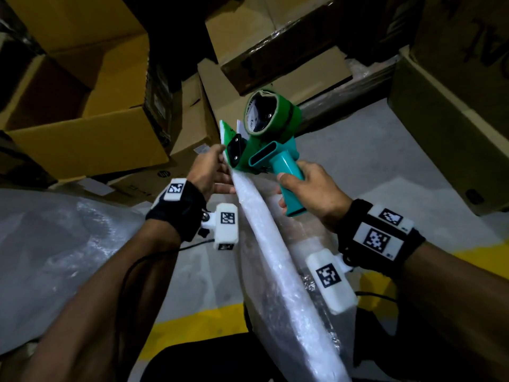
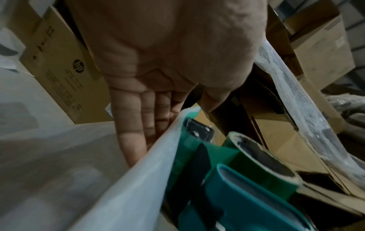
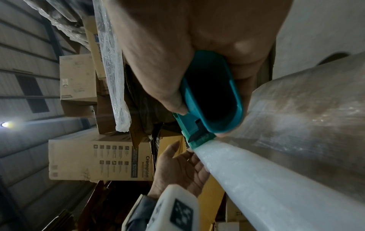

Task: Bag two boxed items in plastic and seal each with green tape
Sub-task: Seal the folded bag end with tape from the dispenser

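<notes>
A boxed item in a clear plastic bag stands upright between my arms, with its white folded plastic edge rising to the middle. My left hand lies flat behind the top of that fold, its fingers straight against the plastic. My right hand grips the teal handle of the tape dispenser, which carries a green tape roll. The dispenser's front presses on the fold's top, where a strip of green tape shows. In the right wrist view, the handle meets the fold beside my left hand.
Cardboard boxes crowd the far side: an open one at left, flat ones in the middle, a large one at right. A heap of clear plastic sheet lies at left. The grey floor has a yellow line.
</notes>
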A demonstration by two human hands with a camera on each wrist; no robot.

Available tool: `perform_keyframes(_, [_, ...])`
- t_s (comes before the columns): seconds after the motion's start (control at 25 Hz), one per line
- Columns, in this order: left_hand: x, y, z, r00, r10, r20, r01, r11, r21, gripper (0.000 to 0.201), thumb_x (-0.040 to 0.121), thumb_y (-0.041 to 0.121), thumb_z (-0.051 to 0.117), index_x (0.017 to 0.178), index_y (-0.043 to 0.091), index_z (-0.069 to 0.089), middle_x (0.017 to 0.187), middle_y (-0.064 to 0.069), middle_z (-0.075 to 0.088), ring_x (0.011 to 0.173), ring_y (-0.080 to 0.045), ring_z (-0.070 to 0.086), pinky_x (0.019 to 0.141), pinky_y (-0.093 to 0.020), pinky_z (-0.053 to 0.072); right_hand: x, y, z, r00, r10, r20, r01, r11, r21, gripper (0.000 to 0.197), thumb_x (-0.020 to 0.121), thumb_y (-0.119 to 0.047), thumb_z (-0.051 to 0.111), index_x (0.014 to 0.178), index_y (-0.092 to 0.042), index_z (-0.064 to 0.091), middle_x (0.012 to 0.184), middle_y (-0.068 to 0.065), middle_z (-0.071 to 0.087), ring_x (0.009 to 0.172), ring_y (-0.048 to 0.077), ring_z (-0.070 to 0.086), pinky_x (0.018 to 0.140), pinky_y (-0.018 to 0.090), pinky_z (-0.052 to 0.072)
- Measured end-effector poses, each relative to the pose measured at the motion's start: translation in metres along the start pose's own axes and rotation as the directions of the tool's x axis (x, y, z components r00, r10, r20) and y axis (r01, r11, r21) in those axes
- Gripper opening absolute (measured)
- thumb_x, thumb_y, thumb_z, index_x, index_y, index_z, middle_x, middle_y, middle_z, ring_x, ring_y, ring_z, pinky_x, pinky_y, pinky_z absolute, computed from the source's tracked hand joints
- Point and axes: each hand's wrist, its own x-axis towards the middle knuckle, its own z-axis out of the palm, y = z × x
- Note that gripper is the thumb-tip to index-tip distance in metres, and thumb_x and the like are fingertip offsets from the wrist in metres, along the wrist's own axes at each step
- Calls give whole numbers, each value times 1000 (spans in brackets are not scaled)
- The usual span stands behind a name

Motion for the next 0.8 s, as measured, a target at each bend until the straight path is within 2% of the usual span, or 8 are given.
perform_keyframes(0.08, [9,9,-5,999,-37,7,37,998,56,43,92,51,44,73,13,52,53,-6,55,44,-21,56,48,-29,51,0,1,2,1000,-1,5,1,1000,2,20,97,-16,54,113,-5,50,81,10,62,59,22,62,50,33,55])
perform_keyframes(0.16, [12,19,-10,999,-51,14,49,987,152,46,94,48,47,77,6,57,50,-8,57,42,-21,57,46,-28,53,1,2,4,1000,9,14,-9,1000,-6,20,97,-17,54,113,-6,50,83,11,63,58,21,63,52,34,56])
perform_keyframes(0.28, [17,27,-14,997,-62,51,47,964,262,46,97,38,47,90,-5,59,58,-16,60,44,-25,61,46,-30,55,0,1,5,1000,16,14,-16,1000,10,17,96,-15,55,109,-5,50,80,11,62,55,21,61,47,31,54])
perform_keyframes(0.36, [17,30,-15,997,-51,62,29,952,305,43,99,32,46,94,-9,58,66,-22,60,45,-26,63,46,-30,55,-1,-1,6,1000,18,15,-19,999,34,16,96,-13,56,108,-4,50,78,11,60,54,21,59,45,29,53])
perform_keyframes(0.44, [17,32,-15,997,-29,70,4,942,335,40,100,26,43,89,-10,57,65,-24,61,43,-26,63,44,-30,55,-3,-3,6,1000,12,27,-14,999,43,17,96,-13,57,108,-3,50,78,11,59,54,20,58,44,29,52])
perform_keyframes(0.56, [17,32,-13,997,51,49,-66,925,373,37,101,15,40,75,-7,54,51,-17,62,41,-25,62,44,-33,57,-3,-1,7,1000,14,26,-14,999,30,18,96,-15,56,109,-4,50,81,12,59,56,21,60,48,31,53])
perform_keyframes(0.68, [20,27,-14,996,89,-5,-81,926,369,34,100,11,38,73,-4,51,43,-12,59,37,-22,60,40,-29,54,-2,4,8,1000,-5,13,5,1000,-17,22,94,-20,58,110,-6,50,87,15,62,59,24,64,54,36,56])
perform_keyframes(0.8, [22,23,-15,993,95,-63,-69,939,336,35,99,7,37,69,-4,50,38,-10,56,32,-19,56,36,-27,51,-6,6,8,999,-45,15,46,998,-46,23,94,-20,57,110,-7,49,89,18,62,59,24,64,54,38,56])
